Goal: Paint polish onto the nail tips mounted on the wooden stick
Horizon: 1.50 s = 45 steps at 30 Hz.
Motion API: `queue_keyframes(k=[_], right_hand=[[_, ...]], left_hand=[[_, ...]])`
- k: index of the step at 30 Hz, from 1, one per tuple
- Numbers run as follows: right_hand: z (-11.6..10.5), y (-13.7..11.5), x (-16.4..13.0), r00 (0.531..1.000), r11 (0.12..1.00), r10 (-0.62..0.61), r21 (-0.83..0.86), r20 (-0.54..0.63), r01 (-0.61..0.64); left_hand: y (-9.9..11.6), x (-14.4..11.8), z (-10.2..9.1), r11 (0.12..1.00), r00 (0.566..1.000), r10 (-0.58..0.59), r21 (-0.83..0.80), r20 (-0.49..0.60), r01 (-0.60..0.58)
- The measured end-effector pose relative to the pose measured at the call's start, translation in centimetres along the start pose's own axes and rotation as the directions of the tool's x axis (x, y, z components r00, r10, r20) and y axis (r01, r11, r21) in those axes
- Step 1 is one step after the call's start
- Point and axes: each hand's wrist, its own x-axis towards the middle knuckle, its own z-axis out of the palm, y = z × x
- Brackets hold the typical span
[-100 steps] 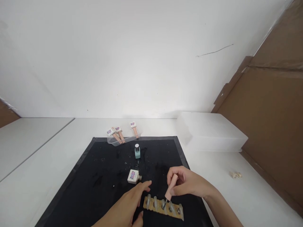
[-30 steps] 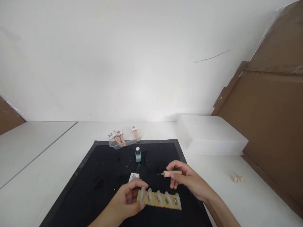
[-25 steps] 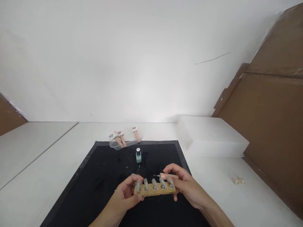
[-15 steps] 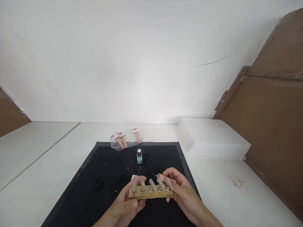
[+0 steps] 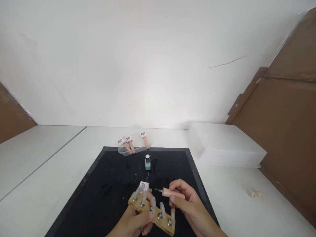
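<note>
Wooden nail-tip holder (image 5: pixel 152 214) sits low in the middle of the view, lifted off the black mat (image 5: pixel 108 187) and tilted so that its right end drops toward the camera. Five clear nail tips (image 5: pixel 162 208) stand on it in a row, each above a small metal stud. The left hand (image 5: pixel 134 223) grips the holder from below, fingers curled around its near edge and thumb pressed on top (closed firmly on the wood). The right hand (image 5: pixel 187 207) is just beside the holder's right end and pinches a pink-handled brush (image 5: pixel 171 193) between thumb and fingers; the brush lies roughly level, its dark tip pointing left, just above the row of nail tips. Whether the bristles touch anything cannot be told.

Just behind the holder a small white bottle (image 5: pixel 144 186) with a coloured label lies on the mat. Farther back on the mat a pale green polish bottle (image 5: pixel 147 163) stands upright, uncapped. At the mat's far edge a clear tray (image 5: pixel 123 150) holds three more pink-handled bottles (image 5: pixel 145 140). A white plastic box (image 5: pixel 227 148) rests on the white table (image 5: pixel 49 164) to the right, well apart from the hands, with brown cardboard (image 5: pixel 288 131) beyond it.
</note>
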Motion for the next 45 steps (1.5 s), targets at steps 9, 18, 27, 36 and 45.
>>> queue_keyframes(k=[9, 18, 27, 36, 45], right_hand=[[-1.4, -1.9, -0.3, 0.996, 0.994, -0.081, 0.071, -0.020, 0.083], [-1.7, -2.0, -0.6, 0.995, 0.997, -0.081, 0.010, 0.062, 0.081], [-1.4, -1.5, -1.2, 0.962, 0.979, -0.138, -0.112, 0.236, 0.168], [-1.2, -1.3, -1.0, 0.972, 0.950, -0.155, -0.243, 0.178, 0.196], [-1.2, -1.5, -1.1, 0.958, 0.945, -0.177, -0.233, 0.224, 0.229]], left_hand=[[-0.9, 0.3, -0.4, 0.994, 0.998, -0.009, 0.109, 0.068, 0.002], [-0.9, 0.5, -0.3, 0.932, 0.979, 0.094, 0.330, 0.180, -0.150], [-0.9, 0.3, -0.3, 0.916, 0.992, 0.031, 0.394, 0.125, -0.078], [-1.3, 0.4, -0.3, 0.918, 0.992, 0.023, 0.390, 0.127, -0.072], [-0.9, 0.6, 0.2, 0.900, 0.998, -0.019, 0.435, 0.064, -0.011]])
